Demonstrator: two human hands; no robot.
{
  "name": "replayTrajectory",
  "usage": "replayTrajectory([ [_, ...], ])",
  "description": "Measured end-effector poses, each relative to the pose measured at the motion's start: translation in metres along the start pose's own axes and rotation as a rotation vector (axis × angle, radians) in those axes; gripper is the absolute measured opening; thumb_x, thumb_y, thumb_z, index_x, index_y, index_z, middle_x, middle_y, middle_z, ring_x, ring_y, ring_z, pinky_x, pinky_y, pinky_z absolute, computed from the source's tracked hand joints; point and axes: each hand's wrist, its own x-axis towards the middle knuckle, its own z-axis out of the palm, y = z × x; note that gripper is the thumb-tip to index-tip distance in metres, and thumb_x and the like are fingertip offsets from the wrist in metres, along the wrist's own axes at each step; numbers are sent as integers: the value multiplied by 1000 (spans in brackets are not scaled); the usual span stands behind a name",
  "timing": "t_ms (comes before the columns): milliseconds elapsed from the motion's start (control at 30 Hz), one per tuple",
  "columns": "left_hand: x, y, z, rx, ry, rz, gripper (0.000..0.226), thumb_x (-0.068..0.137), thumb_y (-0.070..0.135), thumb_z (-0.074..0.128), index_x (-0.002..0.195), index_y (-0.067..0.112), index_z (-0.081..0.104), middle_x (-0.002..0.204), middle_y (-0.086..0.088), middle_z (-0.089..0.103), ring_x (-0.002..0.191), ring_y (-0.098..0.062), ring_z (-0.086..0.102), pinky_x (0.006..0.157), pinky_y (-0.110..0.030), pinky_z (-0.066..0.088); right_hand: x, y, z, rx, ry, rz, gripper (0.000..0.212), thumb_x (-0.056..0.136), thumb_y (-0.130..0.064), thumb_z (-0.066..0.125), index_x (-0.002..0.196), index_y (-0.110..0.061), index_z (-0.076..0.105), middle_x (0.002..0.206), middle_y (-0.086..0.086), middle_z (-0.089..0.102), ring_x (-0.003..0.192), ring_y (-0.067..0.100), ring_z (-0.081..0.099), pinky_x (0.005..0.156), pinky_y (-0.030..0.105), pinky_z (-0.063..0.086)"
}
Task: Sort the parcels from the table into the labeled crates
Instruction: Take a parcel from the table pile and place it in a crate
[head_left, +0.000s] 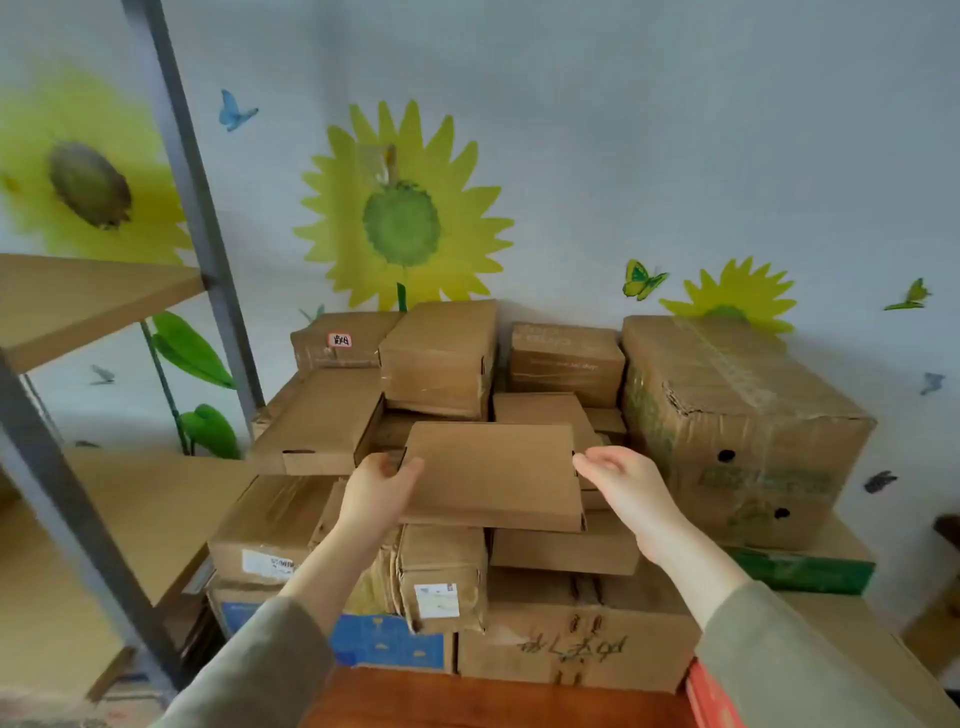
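A flat brown cardboard parcel lies on top of a stack of cardboard parcels piled against the wall. My left hand grips its left edge, thumb on top and fingers underneath. My right hand is at the parcel's right edge with its fingers loosely curled; whether they touch the edge is unclear. Lower parcels carry white labels, and one large box has handwriting on its front.
A big worn box stands at the right on a green-sided box. A metal shelf rack with wooden boards stands at the left. A reddish-brown table surface lies at the bottom.
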Motion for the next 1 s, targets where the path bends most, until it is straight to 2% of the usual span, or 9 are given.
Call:
replayTrajectory([
  [233, 20, -7, 7, 22, -18, -24, 57, 95, 28, 52, 143, 4, 34, 137, -11, 47, 123, -26, 45, 87, -27, 33, 13, 5, 16, -45, 4, -2, 45, 94, -23, 56, 136, -7, 48, 137, 6, 50, 127, 18, 45, 94, 22, 33],
  [267, 21, -6, 7, 33, -14, -22, 55, 95, 27, 53, 142, 3, 36, 132, -10, 51, 119, -26, 47, 85, -27, 33, 13, 4, 15, -47, 14, 3, 46, 94, -23, 56, 136, -7, 48, 138, 6, 50, 128, 18, 45, 94, 22, 33],
  [367, 22, -5, 8, 36, -24, -10, 43, 95, 21, 52, 132, 1, 47, 88, 5, 52, 94, -19, 47, 79, -26, 34, 11, 0, 16, -37, 36, 6, 47, 94, -21, 56, 137, -7, 46, 140, 6, 48, 130, 18, 43, 95, 22, 32],
  [433, 22, -3, 8, 58, -23, 8, 39, 94, 20, 53, 128, 1, 51, 79, 10, 46, 89, -16, 47, 78, -27, 35, 8, -1, 16, -27, 51, 13, 47, 94, -20, 56, 138, -6, 45, 141, 6, 47, 131, 18, 41, 94, 21, 31],
  [500, 21, 1, 6, 71, -24, 36, 42, 93, 20, 55, 130, 1, 50, 85, 9, 51, 85, -15, 50, 78, -27, 36, 5, -2, 14, -11, 69, 13, 48, 93, -18, 57, 138, -6, 45, 141, 6, 47, 130, 18, 42, 94, 22, 32],
  [633, 20, 10, 3, 65, 5, 57, 55, 90, 24, 60, 138, 3, 43, 129, -10, 53, 116, -27, 51, 90, -31, 41, 2, -8, 7, 55, 125, 4, 57, 90, -16, 62, 141, -8, 39, 140, 7, 47, 128, 21, 44, 99, 29, 36],
  [767, 15, 18, 3, -18, 37, 114, 45, 87, 24, 64, 128, 9, 55, 122, -8, 59, 110, -26, 55, 93, -39, 47, 1, -19, -2, 115, 134, -4, 65, 89, -23, 64, 145, -8, 34, 139, 5, 47, 127, 22, 45, 101, 32, 36],
  [900, 8, 35, 3, -80, 105, 204, 45, 87, 21, 65, 130, 12, 53, 118, -7, 58, 111, -25, 54, 93, -39, 46, 1, -32, -12, 165, 117, -74, 42, 91, -25, 60, 131, -14, 53, 115, -7, 60, 103, 9, 55, 87, 23, 44],
  [1000, -3, 48, 4, -208, 109, 249, 41, 88, 34, 62, 123, 15, 53, 108, 2, 58, 103, -16, 54, 85, -31, 43, 4, -39, -20, 263, 122, -29, 37, 91, -44, 55, 121, -23, 56, 118, -6, 55, 112, 14, 50, 103, 38, 40],
])
